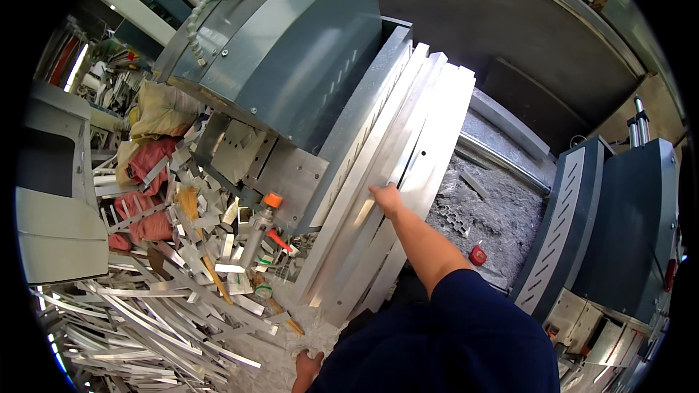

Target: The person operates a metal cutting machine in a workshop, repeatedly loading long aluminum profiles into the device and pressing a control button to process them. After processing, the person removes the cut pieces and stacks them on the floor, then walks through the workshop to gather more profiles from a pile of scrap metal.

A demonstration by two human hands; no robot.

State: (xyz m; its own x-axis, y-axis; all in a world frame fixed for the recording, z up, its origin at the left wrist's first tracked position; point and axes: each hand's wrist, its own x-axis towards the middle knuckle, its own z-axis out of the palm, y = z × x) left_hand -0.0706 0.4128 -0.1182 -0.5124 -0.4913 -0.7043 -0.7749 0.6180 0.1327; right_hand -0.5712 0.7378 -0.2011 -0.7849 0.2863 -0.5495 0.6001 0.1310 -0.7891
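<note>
Several long silver aluminium profiles (pixel 408 142) lie side by side in front of me, slanting from the machine at the top centre down toward my body. My right hand (pixel 386 199) reaches onto them at about mid-length, its fingers bent over the edge of one profile. My left hand (pixel 309 367) is low by my left side, over the floor near the profiles' near ends. Its visible fingers are apart, and it appears to hold nothing; part of it is cut off by the lower edge.
A grey-green machine housing (pixel 291 58) stands left of the profiles, another (pixel 626 225) at the right. Between them, metal shavings (pixel 502 225) cover the bed, with a red tape measure (pixel 478 255) on it. Aluminium offcuts (pixel 167 320) litter the left floor beside an orange-capped cylinder (pixel 256 236).
</note>
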